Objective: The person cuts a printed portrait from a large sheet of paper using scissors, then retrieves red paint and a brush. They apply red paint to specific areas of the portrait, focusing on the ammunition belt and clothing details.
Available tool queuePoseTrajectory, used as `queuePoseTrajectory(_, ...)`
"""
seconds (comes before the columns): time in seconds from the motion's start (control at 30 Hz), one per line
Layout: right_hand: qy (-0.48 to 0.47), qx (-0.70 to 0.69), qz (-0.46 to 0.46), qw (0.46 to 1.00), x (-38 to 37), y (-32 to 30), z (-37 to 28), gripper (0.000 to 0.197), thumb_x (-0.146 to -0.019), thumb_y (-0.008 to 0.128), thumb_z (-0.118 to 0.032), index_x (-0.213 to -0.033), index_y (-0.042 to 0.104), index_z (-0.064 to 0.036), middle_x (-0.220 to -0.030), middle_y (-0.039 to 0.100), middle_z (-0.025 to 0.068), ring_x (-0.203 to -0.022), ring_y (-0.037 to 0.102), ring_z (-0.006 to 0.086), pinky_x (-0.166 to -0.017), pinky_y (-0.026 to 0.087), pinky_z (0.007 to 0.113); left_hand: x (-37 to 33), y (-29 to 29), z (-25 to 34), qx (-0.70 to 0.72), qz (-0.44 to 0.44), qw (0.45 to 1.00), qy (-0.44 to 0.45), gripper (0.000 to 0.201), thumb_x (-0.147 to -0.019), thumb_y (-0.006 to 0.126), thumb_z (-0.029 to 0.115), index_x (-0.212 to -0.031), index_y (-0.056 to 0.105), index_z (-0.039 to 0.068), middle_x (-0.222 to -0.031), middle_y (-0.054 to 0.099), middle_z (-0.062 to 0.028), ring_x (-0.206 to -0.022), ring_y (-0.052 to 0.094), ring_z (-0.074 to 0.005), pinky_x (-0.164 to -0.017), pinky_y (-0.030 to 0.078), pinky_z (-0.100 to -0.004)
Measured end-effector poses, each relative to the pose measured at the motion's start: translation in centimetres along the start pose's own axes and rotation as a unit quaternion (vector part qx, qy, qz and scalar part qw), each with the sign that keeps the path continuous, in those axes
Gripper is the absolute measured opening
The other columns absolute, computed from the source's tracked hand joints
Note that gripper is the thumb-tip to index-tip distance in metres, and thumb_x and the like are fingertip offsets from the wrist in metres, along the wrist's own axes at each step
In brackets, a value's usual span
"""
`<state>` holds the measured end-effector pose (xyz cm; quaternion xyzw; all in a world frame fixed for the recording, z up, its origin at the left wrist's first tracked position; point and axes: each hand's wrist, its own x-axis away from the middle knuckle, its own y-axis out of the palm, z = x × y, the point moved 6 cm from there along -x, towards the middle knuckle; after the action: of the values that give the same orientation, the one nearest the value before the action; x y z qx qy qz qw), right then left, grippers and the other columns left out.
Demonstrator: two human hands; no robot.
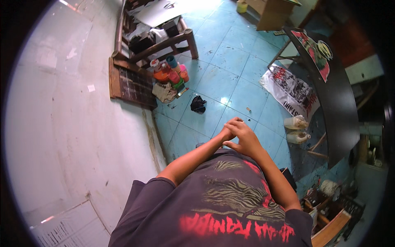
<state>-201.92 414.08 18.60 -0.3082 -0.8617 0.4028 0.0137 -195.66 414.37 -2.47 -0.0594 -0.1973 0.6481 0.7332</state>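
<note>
My two hands meet in front of my body, above the tiled floor. My left hand lies under the other one, and most of its fingers are covered. My right hand rests across it with the fingers laid over the left hand and the thumb held apart. No object shows in either hand. Beyond them on the blue floor lies a crumpled black plastic bag. A small tan scrap is on the tiles just past my fingers.
Paint containers, a rag and a brush cluster by a wooden bench. At right stand a black table, two pale jugs and a printed sheet. A white wall runs along my left.
</note>
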Motion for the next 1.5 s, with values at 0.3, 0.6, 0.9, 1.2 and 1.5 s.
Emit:
queuePoseTrajectory(0.3,-0.138,-0.020,-0.199,0.970,-7.1,0.4,5.5,0.023,-0.074,0.063,-0.023,-0.083,0.066,-0.0024,-0.088,0.065,0.0152,-0.089,0.062,0.0350,-0.083,0.045,0.047,-5.8,-1.5,-0.2,0.015,0.039,0.994,-0.106,0.038,-0.091,0.063,0.030,-0.114,0.061,0.000,-0.107,0.067,-0.0163,-0.100,0.063,-0.0249,-0.087,0.049,-0.0355)
queuePoseTrajectory(0.6,-0.141,-0.039,-0.369,0.918,-10.3,-2.1,12.9,0.041,-0.071,0.061,-0.004,-0.111,0.069,-0.0058,-0.115,0.067,0.0129,-0.113,0.059,0.0291,-0.099,0.043,0.042,-11.4,-1.1,0.9,0.041,0.090,0.980,-0.173,0.038,-0.091,0.063,0.030,-0.114,0.060,0.000,-0.107,0.067,-0.0161,-0.099,0.063,-0.0238,-0.085,0.049,-0.0351)
queuePoseTrajectory(0.9,-0.137,-0.080,-0.448,0.880,-16.1,-2.2,14.4,0.045,-0.074,0.054,0.001,-0.117,0.064,-0.0043,-0.121,0.063,0.0141,-0.113,0.058,0.0323,-0.100,0.043,0.041,-13.8,-4.1,-0.4,0.080,0.142,0.965,-0.206,0.038,-0.091,0.063,0.031,-0.114,0.060,0.000,-0.106,0.067,-0.0158,-0.098,0.063,-0.0228,-0.083,0.049,-0.0347)
queuePoseTrajectory(1.2,0.022,-0.058,-0.319,0.946,-18.5,0.9,24.6,0.037,-0.086,0.062,-0.014,-0.122,0.060,-0.0062,-0.109,0.066,0.0182,-0.102,0.060,0.0387,-0.089,0.049,0.044,-13.1,-14.5,-2.7,0.173,0.193,0.934,-0.245,0.040,-0.092,0.063,0.033,-0.114,0.060,0.000,-0.107,0.067,-0.0160,-0.098,0.062,-0.0221,-0.082,0.049,-0.0342)
queuePoseTrajectory(1.5,0.268,0.000,-0.340,0.902,-14.8,1.6,35.4,0.041,-0.085,0.066,-0.016,-0.124,0.061,-0.0051,-0.117,0.066,0.0182,-0.103,0.066,0.0331,-0.088,0.051,0.040,0.4,-21.2,-17.4,0.206,0.322,0.856,-0.349,0.039,-0.089,0.066,0.034,-0.106,0.064,-0.001,-0.103,0.069,-0.0164,-0.097,0.066,-0.0257,-0.084,0.051,-0.0367)
